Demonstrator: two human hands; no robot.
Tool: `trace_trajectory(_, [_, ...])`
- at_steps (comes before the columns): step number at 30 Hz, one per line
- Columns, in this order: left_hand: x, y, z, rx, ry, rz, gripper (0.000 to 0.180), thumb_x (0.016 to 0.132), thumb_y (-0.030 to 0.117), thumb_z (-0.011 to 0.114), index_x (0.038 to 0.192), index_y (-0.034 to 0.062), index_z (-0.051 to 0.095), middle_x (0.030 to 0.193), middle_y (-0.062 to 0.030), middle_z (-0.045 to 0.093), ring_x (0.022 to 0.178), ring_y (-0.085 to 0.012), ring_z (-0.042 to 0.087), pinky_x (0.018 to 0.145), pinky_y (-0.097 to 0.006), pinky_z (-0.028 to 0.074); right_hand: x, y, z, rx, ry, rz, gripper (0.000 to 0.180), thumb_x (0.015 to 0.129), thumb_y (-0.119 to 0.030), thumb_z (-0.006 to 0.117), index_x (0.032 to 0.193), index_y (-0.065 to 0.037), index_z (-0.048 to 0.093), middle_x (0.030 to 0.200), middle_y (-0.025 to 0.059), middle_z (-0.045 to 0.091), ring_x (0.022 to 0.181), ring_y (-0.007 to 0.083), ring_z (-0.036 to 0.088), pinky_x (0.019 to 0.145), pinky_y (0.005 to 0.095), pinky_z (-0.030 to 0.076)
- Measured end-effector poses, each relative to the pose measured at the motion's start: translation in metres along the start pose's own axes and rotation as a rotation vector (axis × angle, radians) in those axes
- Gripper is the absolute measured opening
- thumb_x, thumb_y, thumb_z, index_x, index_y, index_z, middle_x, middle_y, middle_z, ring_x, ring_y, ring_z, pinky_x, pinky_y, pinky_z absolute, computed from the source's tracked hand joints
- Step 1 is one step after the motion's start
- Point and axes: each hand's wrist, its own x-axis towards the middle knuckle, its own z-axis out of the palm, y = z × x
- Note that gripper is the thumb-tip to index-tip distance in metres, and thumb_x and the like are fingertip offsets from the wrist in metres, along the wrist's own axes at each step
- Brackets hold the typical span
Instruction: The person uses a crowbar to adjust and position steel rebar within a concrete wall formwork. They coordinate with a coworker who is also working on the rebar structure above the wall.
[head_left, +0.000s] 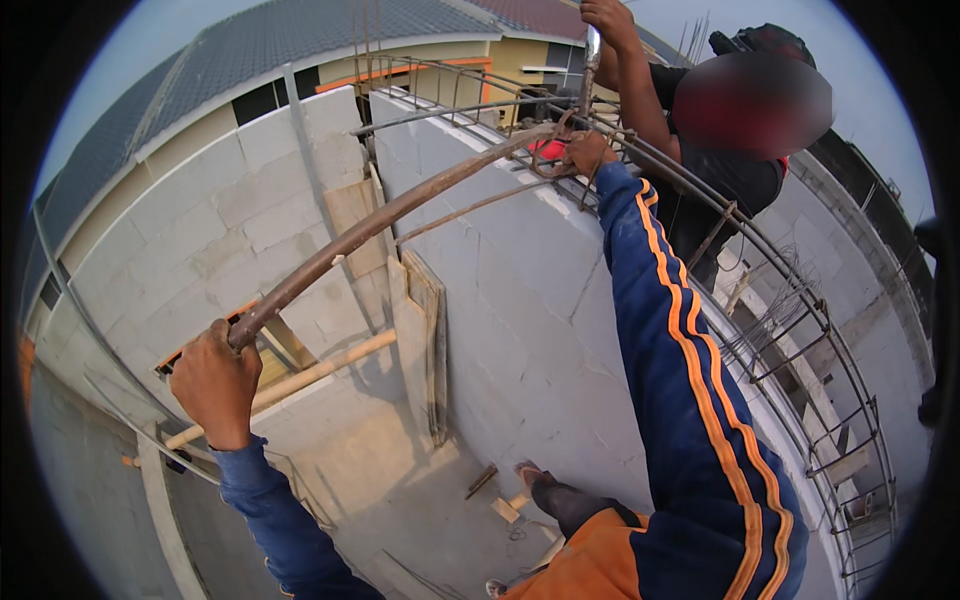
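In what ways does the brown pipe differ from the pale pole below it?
Colour: the brown pipe is dark, whereas the pale pole is yellowish tan. State: the left hand grips the brown pipe near one end, whereas no hand touches the pale pole. Both are long and slender.

Left hand (217, 385) had a solid grip on one end of a long brown bar (370, 224), which slanted up to the rebar cage (735, 212) atop a grey wall (510, 290). Right hand (588, 153) was up at the cage, and a co-worker (730, 185) held an upright shiny-topped bar (592, 52).
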Motion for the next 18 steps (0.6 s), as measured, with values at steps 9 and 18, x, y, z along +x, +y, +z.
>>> trace_trajectory(9, [-0.015, 0.006, 0.000, -0.049, -0.029, -0.082, 0.016, 0.070, 0.022, 0.069, 0.081, 0.0110, 0.066, 0.068, -0.0130, 0.064, 0.065, -0.0339, 0.064, 0.058, -0.045, 0.050, -0.002, -0.034, -0.044, -0.294, -0.149, -0.064, 0.019, 0.091, -0.008, 0.051, 0.091, 0.002, 0.067, 0.084, 0.0108, 0.067, 0.075, 0.0198, 0.068, 0.069, 0.0339, 0.059])
trace_trajectory(18, [0.034, -0.022, 0.028, -0.061, 0.013, 0.041, 0.023, 0.070, 0.023, 0.068, 0.089, 0.0110, 0.071, 0.075, -0.0144, 0.065, 0.073, -0.0347, 0.062, 0.066, -0.045, 0.049, -0.008, -0.063, -0.060, 0.901, 0.046, 0.552, 0.015, 0.098, -0.015, 0.050, 0.100, -0.002, 0.059, 0.084, 0.0127, 0.061, 0.078, 0.0245, 0.066, 0.077, 0.0422, 0.059])
